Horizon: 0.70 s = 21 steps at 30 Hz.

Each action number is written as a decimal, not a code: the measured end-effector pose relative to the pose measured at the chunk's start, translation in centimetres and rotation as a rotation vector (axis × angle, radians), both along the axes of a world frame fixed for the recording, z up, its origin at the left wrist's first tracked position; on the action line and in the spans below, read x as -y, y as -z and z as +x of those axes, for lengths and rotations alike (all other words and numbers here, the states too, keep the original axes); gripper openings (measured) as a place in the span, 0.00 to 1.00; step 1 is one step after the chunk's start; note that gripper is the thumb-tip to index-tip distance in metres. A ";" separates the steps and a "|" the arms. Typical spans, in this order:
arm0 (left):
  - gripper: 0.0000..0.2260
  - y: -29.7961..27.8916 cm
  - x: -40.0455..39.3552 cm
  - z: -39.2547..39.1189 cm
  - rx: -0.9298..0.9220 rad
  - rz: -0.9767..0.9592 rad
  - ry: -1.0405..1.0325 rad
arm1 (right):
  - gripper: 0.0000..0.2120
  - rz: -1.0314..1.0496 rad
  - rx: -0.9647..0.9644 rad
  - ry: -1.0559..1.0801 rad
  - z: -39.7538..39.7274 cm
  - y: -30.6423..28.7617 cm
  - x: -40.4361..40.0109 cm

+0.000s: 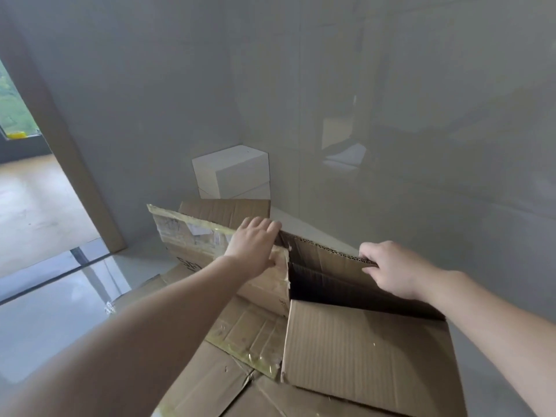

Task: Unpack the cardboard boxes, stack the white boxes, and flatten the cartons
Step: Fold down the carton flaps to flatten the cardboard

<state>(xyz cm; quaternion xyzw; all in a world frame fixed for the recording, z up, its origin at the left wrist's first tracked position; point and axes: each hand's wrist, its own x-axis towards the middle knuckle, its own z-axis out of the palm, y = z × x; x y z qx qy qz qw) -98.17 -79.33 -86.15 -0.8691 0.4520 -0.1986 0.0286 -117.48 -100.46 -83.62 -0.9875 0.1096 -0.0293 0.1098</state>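
My left hand (255,245) grips the taped flap (192,233) of the open carton (361,341) at 6 o'clock; my right hand (394,269) grips its far wall. Two stacked white boxes (233,173) stand at 12 o'clock, behind the carton, against the wall.

Soft dim daylight from the doorway (27,188) at left, hazy, wide-angle bending at edges

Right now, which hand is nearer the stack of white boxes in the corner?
Left. The left hand grips the carton's taped flap just below the white boxes; the right hand holds the carton's far edge, further right.
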 end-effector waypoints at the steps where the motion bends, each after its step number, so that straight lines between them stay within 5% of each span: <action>1: 0.24 -0.4 0.4 0.2 -0.021 -0.006 -0.007 | 0.04 -0.031 -0.014 0.000 -0.1 0.2 -0.2; 4: 0.11 -1.3 1.5 0.3 -0.043 0.057 -0.007 | 0.10 -0.192 -0.029 -0.024 -0.5 1.0 -0.9; 8: 0.09 -2.3 2.5 0.7 -0.101 0.018 -0.043 | 0.46 -0.594 0.097 -0.201 -2.5 2.8 -2.0; 10: 0.09 -2.9 3.0 1.0 -0.119 -0.020 -0.053 | 0.54 -0.702 0.031 -0.336 -3.4 4.3 -3.2; 16: 0.08 -4.6 4.2 1.2 -0.099 -0.022 0.009 | 0.59 -0.735 -0.205 -0.352 -4.4 8.9 -4.7; 21: 0.08 -5.4 4.2 1.4 -0.068 -0.020 0.045 | 0.43 -0.792 -0.026 -0.285 -3.9 7.0 -3.7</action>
